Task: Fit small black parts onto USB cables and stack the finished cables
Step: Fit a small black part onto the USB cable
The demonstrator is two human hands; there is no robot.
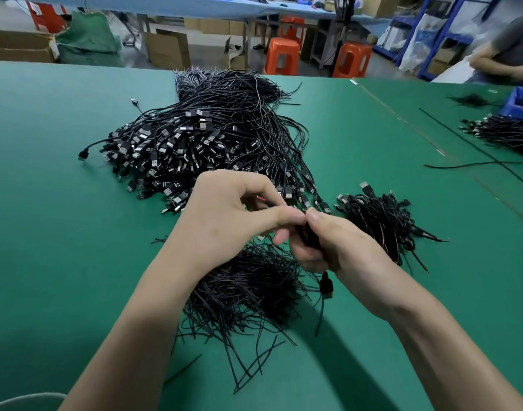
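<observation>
A big heap of black USB cables [200, 137] lies on the green table [46, 203], plugs toward me. Beneath my hands sits a pile of thin black tube pieces [254, 292]. A smaller stack of cables [381, 221] lies to the right. My left hand [224, 215] pinches a cable end with thumb and forefinger; a red wire tip [261, 198] shows by its fingers. My right hand [334, 244] grips a bundle of black tube pieces, thumb meeting the left fingers. A USB plug [326, 286] dangles below my right palm.
Another cable pile [503, 133] and a blue bin [521, 103] sit at the right edge, with loose cables [473, 164] across the table. A person [503, 51] stands at the far right. Orange stools [282, 54] and cardboard boxes stand beyond the table.
</observation>
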